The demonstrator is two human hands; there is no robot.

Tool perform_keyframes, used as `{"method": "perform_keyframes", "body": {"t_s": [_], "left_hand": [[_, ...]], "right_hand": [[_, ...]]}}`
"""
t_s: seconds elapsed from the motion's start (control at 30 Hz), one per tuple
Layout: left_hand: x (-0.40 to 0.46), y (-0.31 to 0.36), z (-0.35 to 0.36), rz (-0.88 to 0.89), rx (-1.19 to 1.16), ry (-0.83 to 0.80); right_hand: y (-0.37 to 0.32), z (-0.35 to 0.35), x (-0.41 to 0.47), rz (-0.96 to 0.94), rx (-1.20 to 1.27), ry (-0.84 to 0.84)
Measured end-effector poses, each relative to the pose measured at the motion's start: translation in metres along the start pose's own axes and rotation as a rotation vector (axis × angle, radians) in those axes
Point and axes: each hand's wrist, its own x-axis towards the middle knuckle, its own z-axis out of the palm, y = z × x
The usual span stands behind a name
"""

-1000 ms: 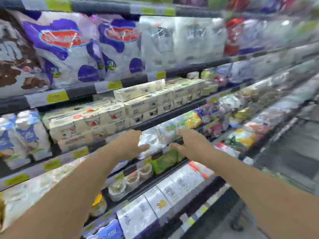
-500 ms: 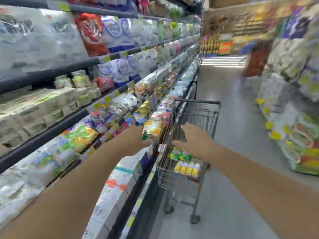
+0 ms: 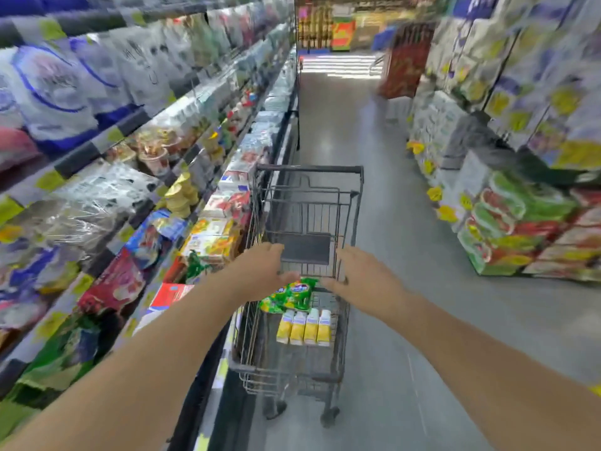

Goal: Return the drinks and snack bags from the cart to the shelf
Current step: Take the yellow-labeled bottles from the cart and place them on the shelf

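A dark wire shopping cart [image 3: 349, 196] stands in the aisle beside the shelf on my left. Inside it lie a green snack bag [image 3: 294, 294] and, nearer me, a yellow-and-white pack of drinks [image 3: 304, 327]. My left hand [image 3: 260, 271] and my right hand [image 3: 361, 275] reach over the cart's near end, just above the green bag. The fingers of both hands are spread and neither holds anything. My left fingertips are close to the bag's top edge; I cannot tell whether they touch it.
A long stocked shelf [image 3: 97, 151] runs along the left with bags, cups and boxes. Stacked product displays [image 3: 520, 222] line the right side. Grey aisle floor [image 3: 374, 141] stretches ahead past the cart.
My view has swung from the shelf to the aisle and cart. Both hands have left the shelf, where they held a packet, and moved over the cart with nothing in them.
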Motion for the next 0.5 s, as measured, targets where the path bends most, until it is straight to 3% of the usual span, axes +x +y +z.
{"method": "perform_keyframes", "body": {"t_s": [0.17,0.5], "left_hand": [[0.094,-0.024,0.047,-0.017,-0.057,-0.166],[0.226,-0.07,0.198,-0.217,-0.226,-0.392]], "right_hand": [[0.028,0.056,0.071,0.103,0.129,-0.125],[0.091,0.195,0.209,0.278,0.292,-0.38]]}}
